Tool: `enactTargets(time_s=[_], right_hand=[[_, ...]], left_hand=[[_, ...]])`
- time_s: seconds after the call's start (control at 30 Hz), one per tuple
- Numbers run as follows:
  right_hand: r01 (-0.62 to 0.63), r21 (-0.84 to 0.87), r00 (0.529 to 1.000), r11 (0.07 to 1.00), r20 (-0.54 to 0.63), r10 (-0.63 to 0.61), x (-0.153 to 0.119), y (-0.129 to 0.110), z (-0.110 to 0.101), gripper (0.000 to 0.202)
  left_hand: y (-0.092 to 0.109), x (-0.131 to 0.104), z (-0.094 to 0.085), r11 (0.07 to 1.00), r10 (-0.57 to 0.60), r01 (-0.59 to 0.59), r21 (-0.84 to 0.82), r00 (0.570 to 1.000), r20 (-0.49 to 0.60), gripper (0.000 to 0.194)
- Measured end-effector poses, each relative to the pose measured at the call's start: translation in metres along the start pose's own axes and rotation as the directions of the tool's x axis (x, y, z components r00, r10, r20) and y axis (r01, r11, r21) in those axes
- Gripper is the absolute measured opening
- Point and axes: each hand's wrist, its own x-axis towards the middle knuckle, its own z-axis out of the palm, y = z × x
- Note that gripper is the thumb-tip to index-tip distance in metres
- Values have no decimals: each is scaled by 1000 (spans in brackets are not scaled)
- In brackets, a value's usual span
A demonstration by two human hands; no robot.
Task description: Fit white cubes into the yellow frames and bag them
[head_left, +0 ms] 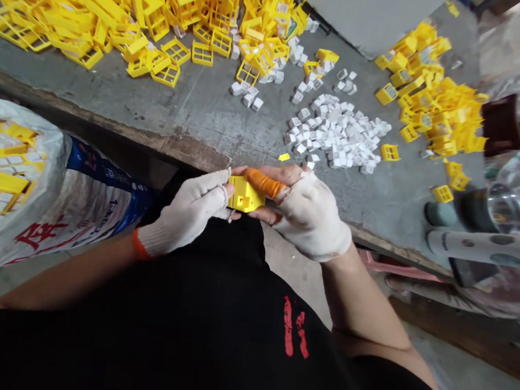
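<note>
A yellow plastic part [246, 195], block-shaped with a small square notch in its face, is held between my two hands in front of the table edge. My left hand [197, 205], in a white glove with bare fingertips, grips its left end. On the right end close the fingers of my right hand [314, 213], gloved the same way, with an orange cover on one finger. Just beyond my right hand lie a small flat yellow piece [284, 157] and a heap of small white cubes [335, 132].
A large pile of yellow frames [98, 14] covers the table's far left, and a smaller heap of yellow parts [444, 107] its right. An open sack [76, 206] full of yellow and white pieces stands at left. A clear cup [506, 207] is at the right edge.
</note>
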Motion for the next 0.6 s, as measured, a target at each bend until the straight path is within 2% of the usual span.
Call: enactTargets(time_s=[0.1,0.2,0.27,0.3,0.37,0.47,0.53,0.6], right_hand=[[-36,30,995,999,-87,39,0,-11,19,50],[-117,242,965,963,-203,168,3,-10,35,64],[-168,502,932,849,-201,303,5,-6,40,79],[-173,624,920,762,-174,351,7,-4,41,79],[-125,774,918,621,-147,367,10,-5,40,65],[-23,836,893,548,-229,387,15,-10,43,45],[-30,885,875,465,-202,441,16,-13,49,44],[-93,926,869,367,-105,484,17,-13,55,50]], left_hand=[[7,-1,-5,937,174,-157,311,984,-27,41],[12,0,-6,823,315,-254,508,948,-36,30],[14,-1,-6,798,361,-300,523,932,-17,30],[14,-2,-6,780,387,-331,531,922,7,33],[15,-4,-5,711,460,-410,571,886,62,37],[15,-6,-4,645,528,-468,604,844,90,35],[15,-5,-6,685,520,-446,576,853,42,28],[14,-2,-10,762,450,-396,513,893,20,26]])
